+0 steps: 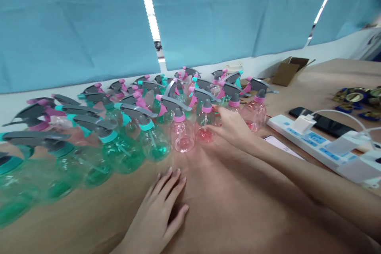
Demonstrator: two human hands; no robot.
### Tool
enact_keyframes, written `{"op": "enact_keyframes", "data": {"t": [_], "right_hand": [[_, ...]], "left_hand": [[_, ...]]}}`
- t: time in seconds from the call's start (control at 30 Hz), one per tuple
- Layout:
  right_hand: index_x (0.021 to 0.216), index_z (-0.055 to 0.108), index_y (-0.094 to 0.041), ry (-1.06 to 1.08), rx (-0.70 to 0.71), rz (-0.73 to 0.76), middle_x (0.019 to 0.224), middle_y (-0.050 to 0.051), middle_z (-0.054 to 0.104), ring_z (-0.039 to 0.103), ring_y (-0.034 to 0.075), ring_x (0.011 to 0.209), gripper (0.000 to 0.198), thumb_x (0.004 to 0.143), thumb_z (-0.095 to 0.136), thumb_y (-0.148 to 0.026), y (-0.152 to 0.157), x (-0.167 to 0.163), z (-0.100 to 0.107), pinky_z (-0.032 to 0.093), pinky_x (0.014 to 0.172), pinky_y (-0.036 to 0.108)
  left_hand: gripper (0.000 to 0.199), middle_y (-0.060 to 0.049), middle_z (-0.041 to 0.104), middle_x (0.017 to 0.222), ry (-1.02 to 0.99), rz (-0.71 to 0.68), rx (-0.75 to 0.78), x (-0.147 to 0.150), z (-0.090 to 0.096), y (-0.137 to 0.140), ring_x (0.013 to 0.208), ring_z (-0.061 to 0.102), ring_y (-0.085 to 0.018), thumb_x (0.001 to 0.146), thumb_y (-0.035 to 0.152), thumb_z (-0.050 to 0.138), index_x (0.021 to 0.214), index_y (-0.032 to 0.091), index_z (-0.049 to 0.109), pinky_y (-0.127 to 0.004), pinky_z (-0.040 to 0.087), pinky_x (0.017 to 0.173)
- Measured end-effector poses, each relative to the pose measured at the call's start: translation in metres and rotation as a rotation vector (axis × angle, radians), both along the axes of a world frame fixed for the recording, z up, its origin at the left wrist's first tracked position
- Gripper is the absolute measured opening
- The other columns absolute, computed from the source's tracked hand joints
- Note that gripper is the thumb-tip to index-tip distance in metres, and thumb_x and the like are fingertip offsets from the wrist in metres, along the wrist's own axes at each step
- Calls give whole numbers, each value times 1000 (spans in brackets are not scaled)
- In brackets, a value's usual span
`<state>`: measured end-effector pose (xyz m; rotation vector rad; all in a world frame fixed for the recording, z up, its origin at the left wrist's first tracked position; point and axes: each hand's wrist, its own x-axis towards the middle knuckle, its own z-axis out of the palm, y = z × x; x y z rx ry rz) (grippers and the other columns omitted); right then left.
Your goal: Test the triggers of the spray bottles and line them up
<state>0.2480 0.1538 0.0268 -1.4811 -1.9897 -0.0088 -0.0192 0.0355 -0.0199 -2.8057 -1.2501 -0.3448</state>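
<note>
My left hand [159, 212] lies on the tabletop, fingers stretched out, with nothing in it. My right hand [232, 125] reaches to a pink spray bottle [205, 134] in the front row and grips its right side, index finger near the pink collar and thumb lower on the body. Grey trigger head and pink nozzle top this bottle, and some liquid shows inside. Just left of it stands another pink spray bottle [182, 137], then a green spray bottle [154, 143] with a turquoise collar. To the right of my hand is one more pink spray bottle [255, 113].
Several green and pink spray bottles stand in rows to the left and behind. A white power strip [315, 141] with chargers, a black phone [324, 121] and a lit phone [282, 145] lie at right. Farther back are an open cardboard box [287, 72] and blue-and-gold round items [355, 97].
</note>
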Motion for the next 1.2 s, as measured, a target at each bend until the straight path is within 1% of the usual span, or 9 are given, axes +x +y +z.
{"op": "enact_keyframes", "data": {"t": [0.23, 0.43, 0.53, 0.67, 0.83, 0.9, 1.0, 1.1, 1.2], "right_hand": [[126, 51, -8, 41, -4, 6, 125, 16, 61, 59, 31, 110, 57, 79, 60, -39, -13, 6, 8, 49, 88, 44], [102, 66, -19, 123, 16, -109, 96, 6, 72, 66, 23, 81, 31, 83, 57, -41, -38, 47, 18, 52, 73, 40], [105, 65, -16, 103, 58, -214, 102, 10, 70, 65, 28, 89, 39, 80, 60, -45, -32, 67, 13, 49, 78, 45], [117, 58, -13, 177, -28, -226, 113, 15, 67, 62, 32, 102, 56, 76, 62, -50, -12, 71, 7, 47, 84, 46], [122, 53, -12, 187, -61, -223, 112, 16, 66, 61, 34, 103, 68, 74, 59, -60, 10, 61, 7, 47, 80, 44], [114, 57, -13, 178, -81, -220, 93, 12, 70, 65, 32, 90, 64, 73, 58, -61, 14, 60, 9, 47, 69, 40], [90, 61, -18, 155, -111, -212, 66, 4, 64, 62, 26, 66, 48, 73, 57, -63, 15, 61, 12, 39, 54, 34], [71, 52, -22, 136, -117, -197, 61, 2, 58, 57, 21, 58, 41, 73, 57, -62, 6, 63, 14, 33, 51, 30], [64, 41, -23, 122, -118, -177, 59, -1, 53, 53, 18, 56, 44, 72, 58, -64, -11, 64, 15, 30, 50, 29]], "left_hand": [[45, -10, 53, 136, 2, -10, 89, 6, 1, 4, 123, 49, -31, 91, 33, 53, 133, 19, 49, -56, 33, 104], [42, -13, 56, 131, 0, -60, 123, 22, 4, 9, 121, 50, -32, 88, 24, 54, 130, 17, 50, -59, 36, 100], [39, -12, 56, 129, -41, -89, 106, 34, 4, 10, 120, 50, -30, 88, 20, 52, 127, 17, 50, -56, 36, 101], [36, -11, 57, 127, -101, -130, 68, 51, 5, 8, 118, 52, -29, 87, 14, 50, 124, 17, 52, -52, 39, 99], [29, -10, 64, 107, -160, -145, 36, 66, 7, 3, 95, 60, -27, 88, 9, 44, 113, 17, 57, -41, 50, 76], [27, -9, 64, 98, -169, -143, 37, 68, 9, 2, 86, 60, -25, 89, 9, 42, 110, 18, 57, -39, 48, 70], [26, -8, 64, 93, -180, -146, 40, 68, 10, 0, 83, 59, -24, 89, 9, 42, 109, 18, 56, -37, 46, 69], [26, -7, 63, 94, -212, -153, 14, 69, 11, 0, 84, 59, -24, 89, 9, 42, 109, 19, 55, -37, 46, 70], [25, -7, 62, 97, -243, -138, -32, 69, 10, 1, 86, 59, -24, 89, 10, 44, 109, 20, 55, -37, 46, 74]]}}
